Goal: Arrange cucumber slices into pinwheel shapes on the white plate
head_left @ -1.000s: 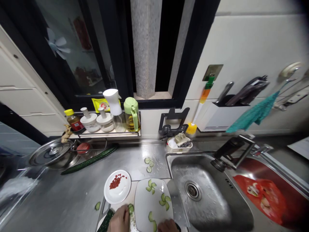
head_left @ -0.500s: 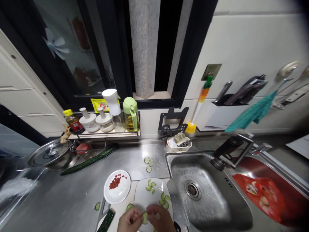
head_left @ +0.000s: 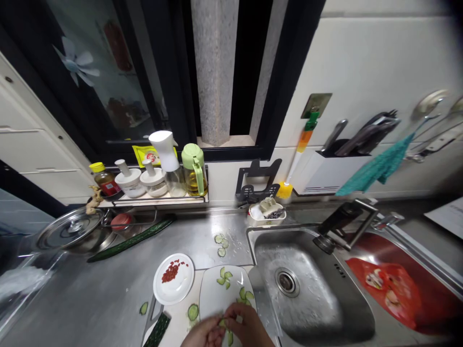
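Over the near part of a white square plate (head_left: 211,299), my left hand (head_left: 206,333) and my right hand (head_left: 249,326) meet with fingers pinched together. Between their fingertips is a small green cucumber slice (head_left: 222,323), mostly hidden by the fingers. Other cut cucumber pieces (head_left: 224,277) lie in small fan-like groups on the plate. One cucumber round (head_left: 193,312) rests on the cutting board just left of it. Farther left on the board is a length of dark green cucumber (head_left: 158,330).
Left of the square plate is a round white plate (head_left: 183,293) with red berries (head_left: 170,273). A whole cucumber (head_left: 132,242) lies behind, below a rack of seasoning jars (head_left: 155,182). On the right is a steel sink (head_left: 311,308) with a black faucet (head_left: 338,224).
My hands have drawn closer together around the cucumber slice, covering most of it. My left hand has shifted slightly right and down, uncovering the cucumber round on the board.
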`<action>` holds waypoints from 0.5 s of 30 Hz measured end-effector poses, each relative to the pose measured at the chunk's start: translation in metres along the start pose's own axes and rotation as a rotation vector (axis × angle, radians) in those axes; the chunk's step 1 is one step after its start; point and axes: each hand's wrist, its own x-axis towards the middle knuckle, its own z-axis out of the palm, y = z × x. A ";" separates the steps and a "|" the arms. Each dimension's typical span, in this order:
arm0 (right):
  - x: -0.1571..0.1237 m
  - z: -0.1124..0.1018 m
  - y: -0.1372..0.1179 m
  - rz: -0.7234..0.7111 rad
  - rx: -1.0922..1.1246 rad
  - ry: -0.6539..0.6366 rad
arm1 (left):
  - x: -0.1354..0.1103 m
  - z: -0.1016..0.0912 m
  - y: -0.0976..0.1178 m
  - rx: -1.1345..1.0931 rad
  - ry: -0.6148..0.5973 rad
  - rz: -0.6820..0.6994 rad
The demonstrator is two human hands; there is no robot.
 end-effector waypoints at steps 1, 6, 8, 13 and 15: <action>0.000 -0.002 -0.001 0.003 -0.017 -0.004 | -0.002 0.002 0.002 -0.038 -0.006 -0.024; 0.001 -0.008 -0.004 0.031 -0.089 -0.034 | 0.000 0.001 0.005 0.008 -0.057 0.007; 0.003 -0.009 -0.002 0.037 -0.140 -0.035 | 0.006 -0.002 0.001 0.117 -0.061 0.110; 0.011 -0.008 0.002 0.041 -0.327 -0.068 | 0.019 -0.010 -0.015 0.560 0.112 0.440; 0.013 -0.008 0.000 0.018 -0.444 -0.087 | 0.020 -0.013 -0.021 0.766 0.234 0.515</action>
